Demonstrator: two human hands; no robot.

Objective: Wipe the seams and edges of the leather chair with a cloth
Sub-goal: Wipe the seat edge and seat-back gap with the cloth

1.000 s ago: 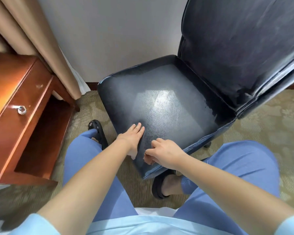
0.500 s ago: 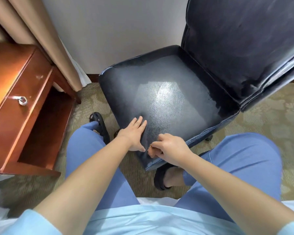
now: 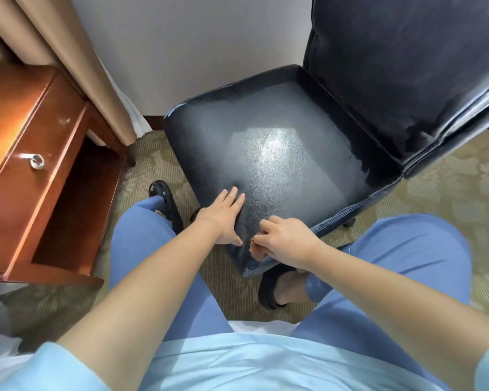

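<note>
Far left: wooden desk [image 3: 26, 153], reddish-brown, one drawer front with a metal ring pull [image 3: 36, 161]. Open kneehole under it, dark inside.

Behind the desk: tan curtain [image 3: 76, 57] hanging to the floor, a strip of white liner showing along its right edge. Plain pale wall [image 3: 195, 46] beyond, dark baseboard at the bottom.

Floor: patterned olive carpet [image 3: 449, 187].

Person's legs in blue trousers, black sandal [image 3: 164, 198] on the left foot just beside the chair's left front corner, second sandal under the seat's near corner.

Left hand [image 3: 223, 218]: fingers straight and together, palm flat on the seat near its front-left edge, thumb splayed toward the corner. Nothing gripped, just pressing on the leather.

Leather chair [image 3: 294, 153]: dark blue-black, seat turned diagonally with one corner pointing at the person. Glare patch mid-seat. Backrest rises at upper right, piping seam running along its lower edge. Stitched band along the seat's right front edge; a caster partly visible below it.

Right hand [image 3: 287, 241]: fingers curled, pinching a small brownish cloth [image 3: 255, 249] against the seat's near corner, at the front edge seam. Only a scrap of the cloth shows past the fingertips; the rest is hidden in the fist. The two hands are just beside each other, thumb of the left nearly meeting the cloth, can't tell whether touching.

Bottom: light blue shirt [image 3: 251, 362], both forearms bare.
</note>
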